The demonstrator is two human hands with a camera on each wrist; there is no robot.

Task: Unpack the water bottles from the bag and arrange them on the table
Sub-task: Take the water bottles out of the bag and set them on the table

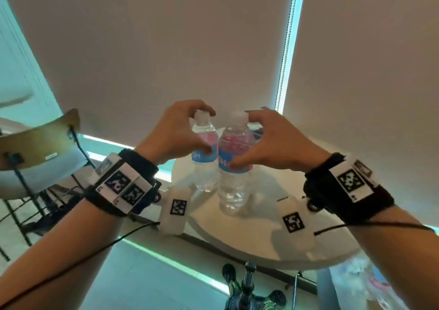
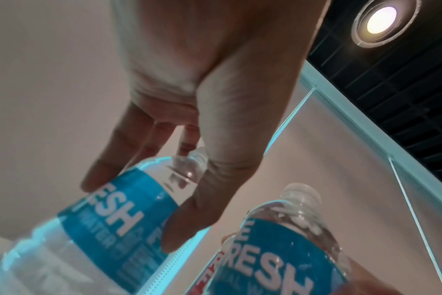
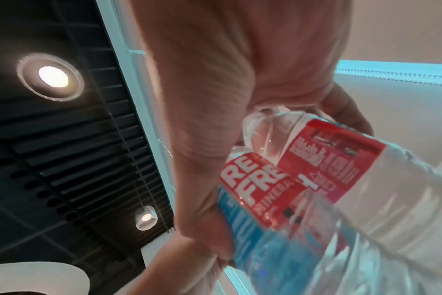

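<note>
Two clear water bottles with blue and red labels stand upright side by side on the round white table (image 1: 261, 241). My left hand (image 1: 202, 131) grips the left bottle (image 1: 204, 167) from above, fingers curled over the cap and thumb on the label. My right hand (image 1: 247, 141) holds the right bottle (image 1: 234, 186) the same way. In the left wrist view my left hand (image 2: 189, 139) wraps the left bottle (image 2: 109, 215), and the right bottle (image 2: 278, 249) is beside it. In the right wrist view my right hand (image 3: 215, 119) clasps the right bottle (image 3: 328, 163).
A translucent plastic bag (image 1: 370, 283) with pink and blue shapes inside sits low at the right, beside the table. A wooden chair with black legs (image 1: 35, 143) stands to the left. A dark stand (image 1: 249, 283) is under the table's near edge. Window blinds hang behind the table.
</note>
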